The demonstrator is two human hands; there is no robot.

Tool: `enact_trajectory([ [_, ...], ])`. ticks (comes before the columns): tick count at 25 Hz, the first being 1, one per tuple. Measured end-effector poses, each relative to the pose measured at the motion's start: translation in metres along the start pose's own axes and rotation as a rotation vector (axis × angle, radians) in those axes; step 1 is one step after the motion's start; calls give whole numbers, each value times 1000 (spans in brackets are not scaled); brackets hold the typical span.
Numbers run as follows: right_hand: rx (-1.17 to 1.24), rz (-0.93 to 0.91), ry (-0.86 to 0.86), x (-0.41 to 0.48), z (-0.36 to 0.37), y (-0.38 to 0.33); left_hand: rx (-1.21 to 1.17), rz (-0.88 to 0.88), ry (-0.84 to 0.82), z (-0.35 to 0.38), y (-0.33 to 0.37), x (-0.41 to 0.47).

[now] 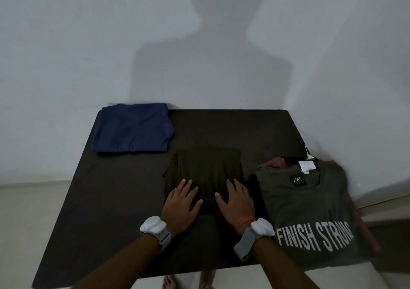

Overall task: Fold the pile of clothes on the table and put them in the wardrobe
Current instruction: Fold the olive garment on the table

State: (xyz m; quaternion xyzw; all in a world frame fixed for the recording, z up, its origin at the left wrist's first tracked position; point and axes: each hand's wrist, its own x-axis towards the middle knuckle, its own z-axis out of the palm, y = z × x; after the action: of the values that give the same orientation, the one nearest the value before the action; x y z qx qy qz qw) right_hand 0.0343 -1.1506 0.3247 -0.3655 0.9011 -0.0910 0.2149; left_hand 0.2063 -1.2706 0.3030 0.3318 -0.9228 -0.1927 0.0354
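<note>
I press my left hand (180, 202) and right hand (236, 200), fingers spread and grasping nothing, flat on the folded dark olive cotton shirt (205, 169) on the dark brown table (111, 189)

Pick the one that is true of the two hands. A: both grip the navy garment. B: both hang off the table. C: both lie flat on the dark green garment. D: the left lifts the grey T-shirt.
C: the left hand and right hand lie palm-down, fingers spread, on the dark green garment.
</note>
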Motion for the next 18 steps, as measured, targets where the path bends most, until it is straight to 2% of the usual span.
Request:
enact_trajectory([
  [2, 62, 38, 7, 2, -9, -2, -18, -45, 6, -7, 1, -2],
  [4, 225, 120, 65, 3, -16, -4, -36, -144, 96, -14, 2, -4],
  [6, 334, 211, 114, 3, -18, -4, -45, -335, 200, -17, 2, -4],
  [9, 490, 318, 63, 10, -17, -6, -165, -639, 159, -29, 8, 5],
  [12, 834, 415, -57, 26, -22, -10, -435, -747, 81, -42, 14, 25],
  [15, 961, 369, -118, 38, -18, -9, -746, -871, -3, -39, 6, 45],
  [18, 1021, 267, -91, 44, -17, -8, -1160, -852, -15, -32, -4, 51],
])
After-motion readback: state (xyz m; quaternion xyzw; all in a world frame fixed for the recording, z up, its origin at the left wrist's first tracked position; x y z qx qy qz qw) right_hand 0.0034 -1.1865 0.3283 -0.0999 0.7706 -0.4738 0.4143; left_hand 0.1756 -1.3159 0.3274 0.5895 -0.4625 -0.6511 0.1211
